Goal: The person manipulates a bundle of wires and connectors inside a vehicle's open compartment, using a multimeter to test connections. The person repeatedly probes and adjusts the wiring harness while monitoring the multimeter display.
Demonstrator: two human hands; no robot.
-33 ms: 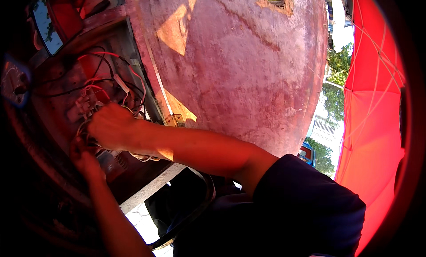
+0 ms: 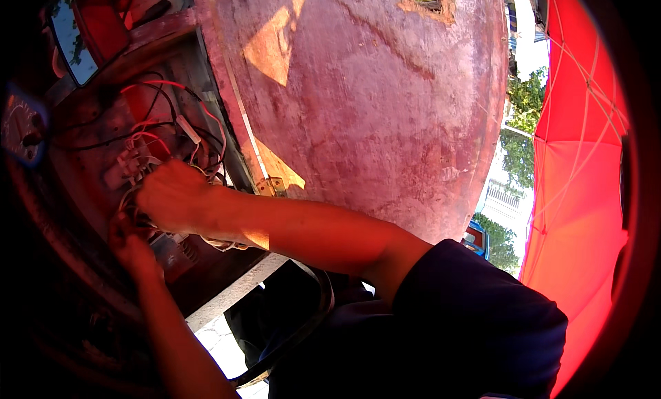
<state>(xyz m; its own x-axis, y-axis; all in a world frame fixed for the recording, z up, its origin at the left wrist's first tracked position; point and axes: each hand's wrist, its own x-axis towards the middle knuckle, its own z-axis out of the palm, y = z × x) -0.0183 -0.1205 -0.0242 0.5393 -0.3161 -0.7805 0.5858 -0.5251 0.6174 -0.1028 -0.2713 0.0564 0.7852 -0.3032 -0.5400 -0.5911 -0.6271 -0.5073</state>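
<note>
Both my hands are together inside an open metal compartment, among a tangle of wires. My right hand (image 2: 172,196) is closed, back upward, over the wires; its fingertips and whatever they grip are hidden. Just below it, in shadow, my left hand (image 2: 132,244) has its fingers bent in toward the same wires, and what it pinches cannot be made out. Pale plug connectors (image 2: 126,163) sit just beyond the right hand. A white tube-shaped connector (image 2: 187,129) hangs near red wire (image 2: 173,84) and black wire. A bundle of light wires (image 2: 224,245) shows under my right wrist.
A large, worn reddish metal panel (image 2: 379,117) fills the middle. At left are a blue-rimmed dial meter (image 2: 26,127) and a dark-framed mirror-like rectangle (image 2: 73,44). A pale metal edge (image 2: 237,292) borders the compartment. Red umbrella-like fabric (image 2: 578,192) hangs at right.
</note>
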